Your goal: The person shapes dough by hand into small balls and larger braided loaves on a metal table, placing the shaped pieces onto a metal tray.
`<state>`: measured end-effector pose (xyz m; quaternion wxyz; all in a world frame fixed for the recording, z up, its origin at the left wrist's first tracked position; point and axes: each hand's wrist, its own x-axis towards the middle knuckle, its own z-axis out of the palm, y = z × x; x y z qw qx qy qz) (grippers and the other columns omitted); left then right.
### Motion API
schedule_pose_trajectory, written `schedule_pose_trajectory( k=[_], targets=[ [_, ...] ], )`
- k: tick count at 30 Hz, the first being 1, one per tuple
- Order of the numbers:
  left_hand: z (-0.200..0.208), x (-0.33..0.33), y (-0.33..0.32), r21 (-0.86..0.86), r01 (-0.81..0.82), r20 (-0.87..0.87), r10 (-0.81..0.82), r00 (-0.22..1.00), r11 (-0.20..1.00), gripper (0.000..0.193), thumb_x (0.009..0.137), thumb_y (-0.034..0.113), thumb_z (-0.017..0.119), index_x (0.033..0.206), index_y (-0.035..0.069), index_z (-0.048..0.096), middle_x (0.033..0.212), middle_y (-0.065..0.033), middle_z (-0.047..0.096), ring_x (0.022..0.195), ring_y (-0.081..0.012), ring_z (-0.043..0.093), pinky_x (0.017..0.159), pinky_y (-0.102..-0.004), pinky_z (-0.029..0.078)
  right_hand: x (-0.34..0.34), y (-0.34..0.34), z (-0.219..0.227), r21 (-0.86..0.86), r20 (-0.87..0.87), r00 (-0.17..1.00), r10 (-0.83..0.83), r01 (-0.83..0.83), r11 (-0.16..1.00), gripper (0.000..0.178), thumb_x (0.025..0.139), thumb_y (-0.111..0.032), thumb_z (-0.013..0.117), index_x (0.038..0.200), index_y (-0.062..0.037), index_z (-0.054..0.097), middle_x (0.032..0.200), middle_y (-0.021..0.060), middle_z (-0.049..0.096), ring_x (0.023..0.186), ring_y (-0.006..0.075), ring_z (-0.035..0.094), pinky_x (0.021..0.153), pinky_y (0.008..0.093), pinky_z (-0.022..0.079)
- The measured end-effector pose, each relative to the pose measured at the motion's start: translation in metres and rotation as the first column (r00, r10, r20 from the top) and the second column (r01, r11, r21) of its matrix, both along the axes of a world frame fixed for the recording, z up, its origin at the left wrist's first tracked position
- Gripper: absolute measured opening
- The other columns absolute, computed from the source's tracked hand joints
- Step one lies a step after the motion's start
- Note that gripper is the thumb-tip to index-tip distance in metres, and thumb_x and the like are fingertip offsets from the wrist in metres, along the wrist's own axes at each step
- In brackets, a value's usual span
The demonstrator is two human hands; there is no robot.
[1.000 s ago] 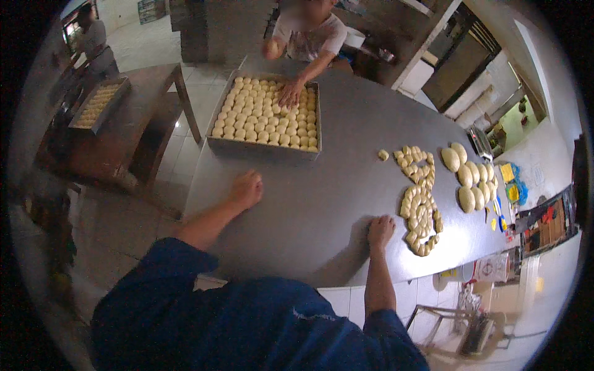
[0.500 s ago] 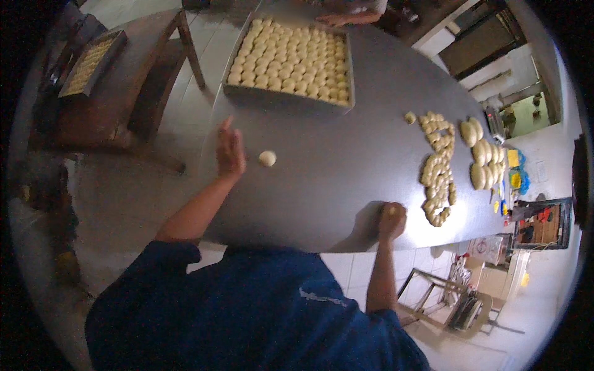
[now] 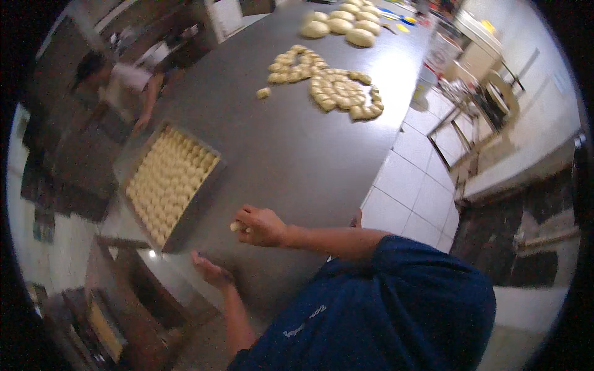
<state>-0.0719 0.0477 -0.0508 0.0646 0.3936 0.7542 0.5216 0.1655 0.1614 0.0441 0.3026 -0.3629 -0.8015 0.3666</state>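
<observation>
Head view showed the right hand over the worktop, its fingers curled and gripping a small pale dough piece. That piece stuck out on the left side of the hand, its visible end directed toward the tray; the fingers hid most of it, so its long axis could not be told. The left hand was open, fingers stretched toward the upper left, near the tray's lower corner and apart from the dough. Rows of dough balls filled the tray, whose longer sides slanted from upper right to lower left, close by the worktop's left edge. A broad bare stretch of worktop lay between the tray and the coils of cut dough, with one loose dough lump just beside them. Beyond the coils sat large dough ovals. The worktop's right edge ran down toward the person's waist, with white floor tiles past it. A co-worker, blurred, was beyond the tray at upper left. Pale lettering crossed the dark blue shirt; reddish markings on a whitish bucket were too small to make out.
</observation>
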Motion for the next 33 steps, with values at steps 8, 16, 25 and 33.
schedule_pose_trajectory(
  k=[8,16,25,33],
  targets=[
    [0.023,0.019,0.02,-0.217,0.008,-0.256,-0.065,0.964,0.976,0.054,0.11,0.037,0.041,0.142,-0.005,0.05,0.145,-0.0273,0.05,0.133,-0.0415,0.05,0.113,-0.0492,0.039,0.171,0.04,-0.008,0.147,-0.077,0.997,0.004,0.007,0.989,0.063,0.097,-0.037,0.07,0.149,-0.0091,0.049,0.146,0.0207,0.055,0.139,0.0402,0.049,0.111,0.0424,0.045],
    [0.035,0.055,0.026,-0.425,-0.2,-0.54,-0.069,0.839,0.883,0.047,0.109,0.03,0.048,0.14,-0.004,0.052,0.147,-0.0252,0.05,0.139,-0.0432,0.045,0.116,-0.051,0.037,0.389,0.08,-0.048,0.422,0.329,0.865,-0.379,0.224,0.878,0.05,0.084,-0.023,0.072,0.133,-0.0142,0.063,0.135,0.0079,0.062,0.118,0.0295,0.058,0.09,0.046,0.05],
    [0.021,0.124,0.008,-0.535,-0.437,-0.502,0.144,0.853,0.723,0.057,0.109,0.034,0.046,0.15,-0.006,0.045,0.157,-0.0247,0.042,0.144,-0.043,0.04,0.119,-0.0513,0.033,0.393,0.083,-0.037,0.421,0.269,0.911,-0.314,0.182,0.889,0.049,0.08,-0.019,0.074,0.128,-0.0128,0.066,0.133,0.0051,0.064,0.113,0.029,0.061,0.088,0.0462,0.05],
    [0.022,0.138,0.012,-0.509,-0.352,-0.459,0.098,0.883,0.785,0.061,0.107,0.041,0.045,0.151,-0.001,0.044,0.161,-0.0219,0.038,0.145,-0.0421,0.039,0.119,-0.0538,0.03,0.381,0.099,-0.059,0.297,0.214,0.869,-0.447,0.378,0.877,0.039,0.085,-0.018,0.073,0.123,-0.0135,0.07,0.129,0.0067,0.067,0.115,0.0322,0.061,0.093,0.0467,0.049]
  ],
)
